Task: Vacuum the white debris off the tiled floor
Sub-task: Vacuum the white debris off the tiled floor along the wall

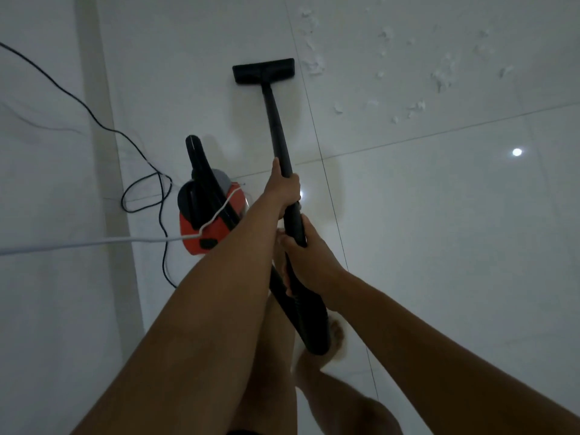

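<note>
White debris (439, 73) scattered right of floor nozzle (264, 71); left hand (284, 189), right hand (306, 255) both clasp vacuum wand (277, 130). Best: sweep nozzle right, flat, slow overlapping passes.

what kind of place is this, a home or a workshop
Probably a room in a home. The glossy white tiled floor, a small red canister vacuum with its black cord trailing over the tiles, and a bare foot suggest that.

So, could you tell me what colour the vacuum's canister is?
The canister is red with black fittings; head view.
</note>
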The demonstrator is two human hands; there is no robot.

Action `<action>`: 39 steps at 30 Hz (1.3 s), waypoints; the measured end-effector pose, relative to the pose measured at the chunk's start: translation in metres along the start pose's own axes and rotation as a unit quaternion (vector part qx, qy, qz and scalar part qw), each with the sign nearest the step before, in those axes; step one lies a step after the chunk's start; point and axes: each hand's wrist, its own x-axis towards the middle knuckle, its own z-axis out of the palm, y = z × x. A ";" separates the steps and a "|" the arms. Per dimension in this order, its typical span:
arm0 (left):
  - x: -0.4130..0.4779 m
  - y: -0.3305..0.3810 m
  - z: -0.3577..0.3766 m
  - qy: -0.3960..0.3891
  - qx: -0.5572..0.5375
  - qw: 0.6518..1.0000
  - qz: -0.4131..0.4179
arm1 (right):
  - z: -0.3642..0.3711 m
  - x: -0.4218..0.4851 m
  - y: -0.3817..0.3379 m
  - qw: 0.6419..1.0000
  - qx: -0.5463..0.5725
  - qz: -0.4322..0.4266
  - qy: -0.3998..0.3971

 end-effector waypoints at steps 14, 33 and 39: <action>-0.087 -0.040 0.034 -0.030 0.027 0.999 -0.032 | -0.002 -0.087 0.046 0.997 -0.049 0.014 0.052; -0.045 -0.062 0.040 -0.016 0.067 0.998 -0.013 | -0.008 -0.041 0.074 0.997 -0.050 0.037 0.040; -0.051 -0.045 0.038 -0.021 0.053 0.998 -0.025 | -0.012 -0.048 0.054 0.996 -0.065 0.050 0.028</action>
